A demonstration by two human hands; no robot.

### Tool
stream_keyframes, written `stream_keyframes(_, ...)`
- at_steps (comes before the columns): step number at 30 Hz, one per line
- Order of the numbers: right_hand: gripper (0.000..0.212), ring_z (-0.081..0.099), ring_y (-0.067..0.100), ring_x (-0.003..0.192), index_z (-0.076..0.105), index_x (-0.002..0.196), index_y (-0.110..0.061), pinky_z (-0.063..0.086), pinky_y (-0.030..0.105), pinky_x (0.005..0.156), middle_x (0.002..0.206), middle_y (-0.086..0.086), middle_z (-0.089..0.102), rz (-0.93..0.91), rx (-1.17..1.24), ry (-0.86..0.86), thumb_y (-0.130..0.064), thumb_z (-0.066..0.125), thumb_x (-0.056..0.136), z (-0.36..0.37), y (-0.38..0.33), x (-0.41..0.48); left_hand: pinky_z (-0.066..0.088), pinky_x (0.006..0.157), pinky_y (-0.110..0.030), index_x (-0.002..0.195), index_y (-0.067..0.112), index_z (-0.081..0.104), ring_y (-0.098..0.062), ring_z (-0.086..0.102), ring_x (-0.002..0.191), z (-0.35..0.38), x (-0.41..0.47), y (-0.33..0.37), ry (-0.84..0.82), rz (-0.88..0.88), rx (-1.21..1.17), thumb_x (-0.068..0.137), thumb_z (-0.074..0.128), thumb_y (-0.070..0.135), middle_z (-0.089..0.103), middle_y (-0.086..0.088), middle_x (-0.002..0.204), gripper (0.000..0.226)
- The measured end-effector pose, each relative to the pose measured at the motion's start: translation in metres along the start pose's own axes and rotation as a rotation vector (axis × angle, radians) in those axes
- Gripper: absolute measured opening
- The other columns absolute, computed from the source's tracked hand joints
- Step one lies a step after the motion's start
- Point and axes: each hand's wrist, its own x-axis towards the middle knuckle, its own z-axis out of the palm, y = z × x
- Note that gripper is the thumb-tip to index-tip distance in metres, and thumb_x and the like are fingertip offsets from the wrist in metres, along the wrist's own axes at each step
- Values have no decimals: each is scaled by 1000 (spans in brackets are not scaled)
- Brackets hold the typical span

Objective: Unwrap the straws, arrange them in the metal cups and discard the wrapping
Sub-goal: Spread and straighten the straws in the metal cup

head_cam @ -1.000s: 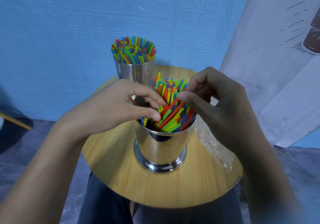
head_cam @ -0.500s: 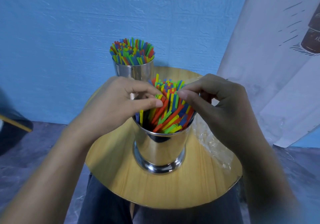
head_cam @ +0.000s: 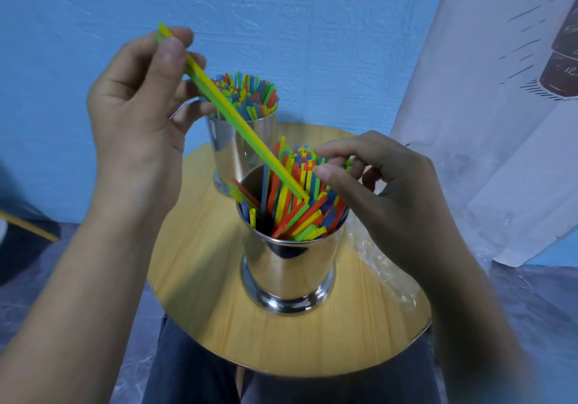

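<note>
Left hand [head_cam: 137,103] raised, pinching two straws [head_cam: 237,119]; right hand [head_cam: 384,191] fingers curled over near cup [head_cam: 291,266], holding nothing.

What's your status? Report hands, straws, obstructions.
Left hand pinching two straws, yellow and green, lifted slantwise from near cup. Right hand fingering straw tops there. Far cup full. Wrapping on table, unobstructive.

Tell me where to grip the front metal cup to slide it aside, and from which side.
Grip the front metal cup around its bare cylindrical wall, probably from the near side or its left. The cup stands upright; straws fan out over its rim, the right hand hovers above, and the rear cup stands close behind.
</note>
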Motion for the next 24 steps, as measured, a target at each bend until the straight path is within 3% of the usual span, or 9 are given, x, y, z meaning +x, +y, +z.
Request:
stream_keyframes(4,25,60,9,85,74,115,-31,40,13,68,94,-21,66,-18,-33,4,-44,63,95,2,-1,1,53,68,-22,92,23,72,-9,65,74,-2,-2,-1,76,-99,-142,104,58,20,71,7,88,19)
stream_keyframes(8,21,56,-5,84,74,113,-35,37,10,68,84,-37,61,-22,-42,-34,-40,60,98,2,-1,2,54,69,-19,97,21,65,-8,67,75,-5,-10,-9,94,-211,-229,104,55,21,71,9,88,12)
stream_keyframes(9,19,59,-4,84,74,112,-35,41,12,68,85,-34,64,-20,0,-32,-35,60,99,2,-2,2,54,70,-19,98,21,64,-7,68,76,-6,-12,-10,100,-237,-244,104,55,22,72,9,89,11)
stream_keyframes(12,14,69,11,77,75,107,-27,56,38,66,85,-7,75,17,305,31,-21,66,99,2,-9,3,54,68,-17,96,22,63,-6,69,74,-10,-18,-15,125,-313,-240,103,56,23,73,10,88,10)
stream_keyframes(17,17,55,12,68,73,103,-15,46,22,64,80,1,73,139,757,200,-23,66,90,-2,-13,8,34,50,-17,73,30,73,-7,43,57,-19,-30,-22,-8,-332,35,87,66,33,70,8,79,16)
stream_keyframes(20,14,51,15,68,72,101,-15,45,24,63,79,2,71,132,753,290,-17,58,101,-2,-11,12,26,50,-20,70,31,75,-8,35,56,-26,-33,-22,-115,-275,216,84,77,36,65,9,73,15)
stream_keyframes(24,18,51,16,66,68,98,-11,44,26,62,73,-2,64,110,645,376,-12,51,106,-5,-11,15,35,52,-8,81,26,75,3,49,53,-26,-36,-20,-212,-195,431,86,75,26,62,19,58,5)
